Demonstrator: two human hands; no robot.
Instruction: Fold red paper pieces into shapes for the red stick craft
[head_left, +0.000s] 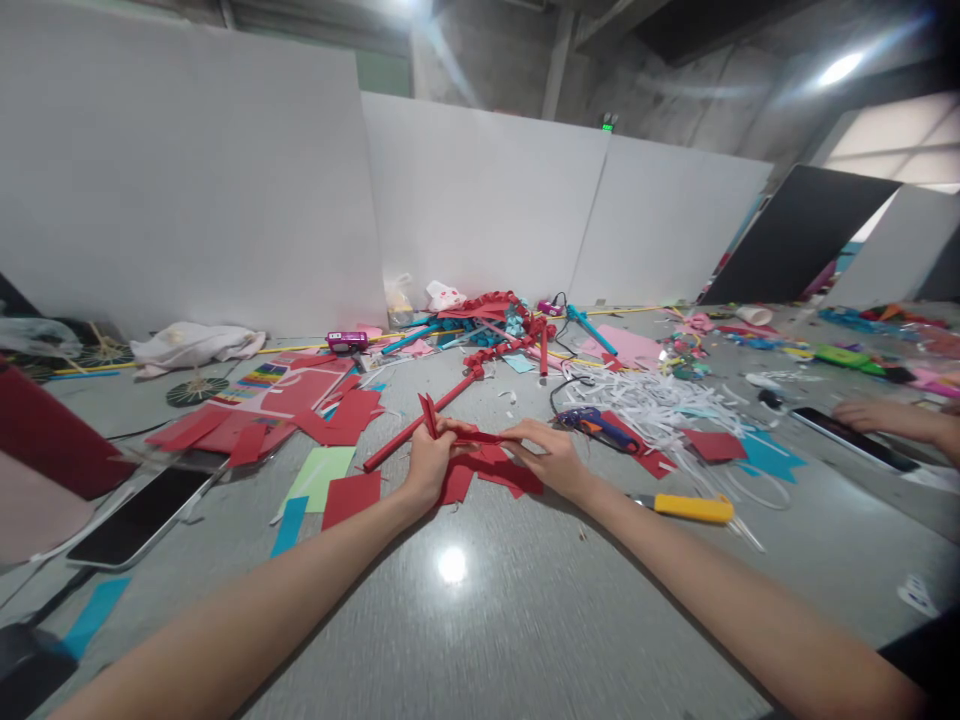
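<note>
Between my two hands stretches a narrow folded strip of red paper [480,437], held a little above the table. My left hand [433,460] pinches its left end, where folded red ends stick up past the fingers. Thumb and fingers of my right hand [551,457] close on the right end. Several red paper pieces [491,470] lie right beneath. Behind my left hand a red paper tube [394,443] slants across the table. Beyond my right hand rests a blue glue gun [600,428] with a black cord.
A yellow utility knife [691,508] lies by my right forearm, near a heap of white paper strips [660,400]. At left are a phone [142,515] and red sheets [352,415]. Another person's hand [892,420] is by a phone [855,438] at right. White panels [487,200] stand behind.
</note>
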